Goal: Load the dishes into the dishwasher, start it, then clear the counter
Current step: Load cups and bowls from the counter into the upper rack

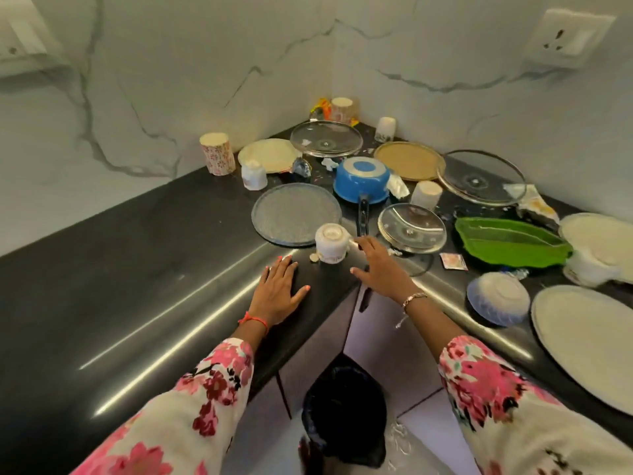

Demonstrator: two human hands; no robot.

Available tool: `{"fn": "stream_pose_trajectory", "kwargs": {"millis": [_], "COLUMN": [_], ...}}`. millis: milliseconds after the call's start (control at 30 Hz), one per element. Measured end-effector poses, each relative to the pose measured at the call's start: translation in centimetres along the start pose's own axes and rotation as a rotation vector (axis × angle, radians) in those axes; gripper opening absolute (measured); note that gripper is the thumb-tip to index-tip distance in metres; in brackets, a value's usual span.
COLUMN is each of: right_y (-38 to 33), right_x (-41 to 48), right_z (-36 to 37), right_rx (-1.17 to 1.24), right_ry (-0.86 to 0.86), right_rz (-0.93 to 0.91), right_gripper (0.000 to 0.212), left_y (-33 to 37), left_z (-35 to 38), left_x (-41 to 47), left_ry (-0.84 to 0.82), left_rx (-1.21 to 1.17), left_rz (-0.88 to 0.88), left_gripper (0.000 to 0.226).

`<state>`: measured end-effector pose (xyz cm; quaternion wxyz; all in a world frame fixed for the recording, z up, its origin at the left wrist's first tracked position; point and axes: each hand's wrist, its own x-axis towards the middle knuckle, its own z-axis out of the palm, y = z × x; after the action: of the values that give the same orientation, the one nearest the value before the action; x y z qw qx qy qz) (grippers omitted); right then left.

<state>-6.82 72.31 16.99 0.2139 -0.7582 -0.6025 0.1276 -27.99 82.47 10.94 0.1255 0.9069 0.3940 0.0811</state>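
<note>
An upside-down white cup [330,243] stands near the inner corner of the black counter [137,269]. My right hand [376,265] reaches beside it with straight, spread fingers, its fingertips close to the cup's handle and holding nothing. Flat on the counter edge to the cup's left lies my left hand [279,291], fingers spread. Behind the cup are a round mesh plate [296,212], an overturned blue saucepan [363,180] with a black handle, and a small glass lid [412,228].
Farther back lie two large glass lids [325,138] [481,176], cream plates [269,154], a tan plate [407,161] and several inverted cups. A green leaf-shaped dish [510,243], an overturned bowl [496,298] and a big plate [589,341] sit right. A black-lined bin [344,406] stands below.
</note>
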Motion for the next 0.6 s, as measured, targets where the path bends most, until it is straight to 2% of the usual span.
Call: {"fn": "stream_pose_trajectory", "kwargs": {"millis": [133,233,367,467,600], "right_y": [0.0,-0.6,-1.1,-1.1,-1.3], "right_x": [5.9,8.9,11.3,11.6,11.1], "right_z": [-1.2,-1.5,-1.1,-0.7,-0.4], "right_rx": [0.119,0.107,-0.014,-0.020,-0.028], "right_ry": [-0.069,-0.277,-0.474,-0.499,-0.451], "right_rz": [-0.109,-0.136,-0.134,-0.110,-0.101], "right_gripper": [0.070,0.082,0.078,0.076,0.076], "left_y": [-1.0,-1.2,-1.6,-1.7,-1.6], "left_z": [0.3,0.8,1.0,1.1,1.0], "left_x": [2.7,2.8,2.9,3.0,3.2], "left_ry": [0.009,0.016,0.042,0.039,0.028], "left_rx": [0.006,0.006,-0.036,-0.032,-0.022], "left_rz": [-0.009,-0.003,-0.009,-0.002,-0.007], "left_gripper": [0.091,0.085,0.082,0.081,0.082]}}
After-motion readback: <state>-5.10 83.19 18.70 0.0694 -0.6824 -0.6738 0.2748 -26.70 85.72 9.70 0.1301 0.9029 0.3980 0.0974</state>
